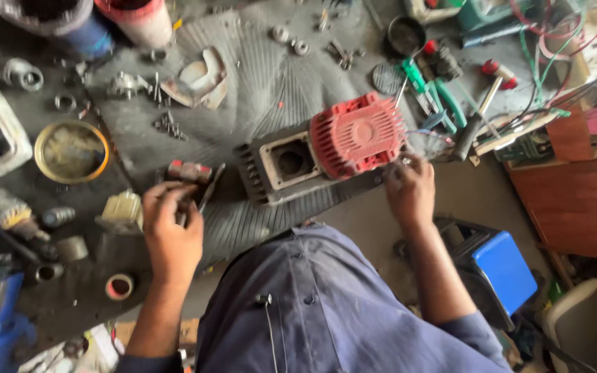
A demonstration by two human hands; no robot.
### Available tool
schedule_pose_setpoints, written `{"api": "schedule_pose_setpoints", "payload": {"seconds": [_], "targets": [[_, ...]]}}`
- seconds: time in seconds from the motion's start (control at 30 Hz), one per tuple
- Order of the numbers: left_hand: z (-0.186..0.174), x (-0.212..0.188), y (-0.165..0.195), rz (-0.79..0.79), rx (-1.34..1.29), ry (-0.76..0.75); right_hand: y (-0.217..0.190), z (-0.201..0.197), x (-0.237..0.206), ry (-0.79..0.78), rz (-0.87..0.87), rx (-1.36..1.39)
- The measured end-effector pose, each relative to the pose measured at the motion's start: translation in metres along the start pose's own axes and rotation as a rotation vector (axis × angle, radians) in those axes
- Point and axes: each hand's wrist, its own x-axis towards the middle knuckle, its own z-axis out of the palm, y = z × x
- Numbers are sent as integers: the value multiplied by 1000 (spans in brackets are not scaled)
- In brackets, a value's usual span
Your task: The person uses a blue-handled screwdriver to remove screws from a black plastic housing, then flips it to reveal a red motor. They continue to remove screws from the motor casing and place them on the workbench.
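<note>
Lying on a dark ribbed mat (257,76) on the bench, the electric motor (326,148) with its red fan cover sits between both hands. The right hand (410,190) touches the cover's edge with fingers curled; whether it pinches something I cannot tell. The left hand (171,228) is closed around a screwdriver (205,190), near a small red-ended part (189,170). Green-handled pliers (430,93) and a hammer (478,117) lie behind the motor. A yellow-rimmed bowl (70,152) holds greyish grease.

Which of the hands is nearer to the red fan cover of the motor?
Right. The right hand touches the lower right edge of the red fan cover; the left hand is far to its left, holding a small tool.
</note>
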Motion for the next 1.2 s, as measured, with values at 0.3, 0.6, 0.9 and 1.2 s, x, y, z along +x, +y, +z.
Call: {"api": "schedule_pose_setpoints", "payload": {"seconds": [0.3, 0.6, 0.9, 1.2], "targets": [[-17, -25, -17, 109, 141, -5, -6, -3, 24, -187, -261, 223], [13, -12, 44, 225, 66, -13, 30, -27, 58, -351, 171, 302], [72, 55, 177, 506, 52, -36, 31, 6, 87, 39, -209, 350], [117, 70, 213, 306, 212, -260, 99, -6, 85, -468, -509, 471]]}}
